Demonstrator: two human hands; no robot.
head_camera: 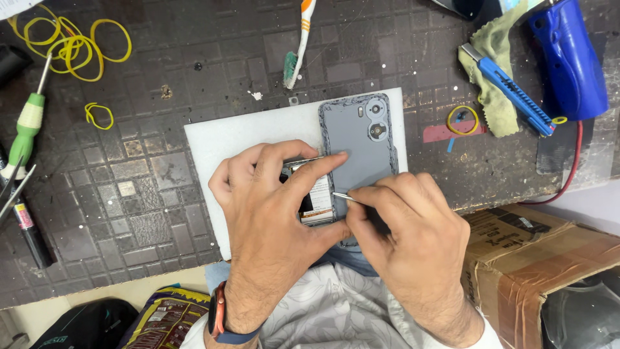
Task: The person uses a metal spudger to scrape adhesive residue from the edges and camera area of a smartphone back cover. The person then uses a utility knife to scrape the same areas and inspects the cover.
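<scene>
Shirt point(336, 310): pale patterned fabric at bottom edge, closest to camera, between both forearms.
Watch point(218, 317): on left wrist, orange case, dark blue strap.
Left hand point(271, 213): clamped over lower left of phone point(352, 139), index finger stretched across its back cover, thumb low on the near side.
Right hand point(400, 232): pinching a thin metal pick point(341, 196) between thumb and fingers, tip pointing left at the cover seam.
Phone: grey-blue back up, camera rings at far end, adhesive residue along the edges; cover lifted on left side, internals showing under left fingers.
Mat point(219, 142): white sheet under phone, on the dark tiled bench point(161, 194).
Toothbrush point(298, 42): beyond mat, white with orange handle, bristles toward the mat.
Rubber bands point(71, 45): yellow pile far left, one loose band nearer the mat.
Screwdriver point(29, 126): green and white handle, left edge.
Knife point(513, 90): blue utility cutter on a yellow-green cloth point(494, 64), right of mat.
Heat gun point(571, 55): blue body, top right, red cord trailing down.
Box point(536, 258): taped cardboard, right, beside right forearm.
</scene>
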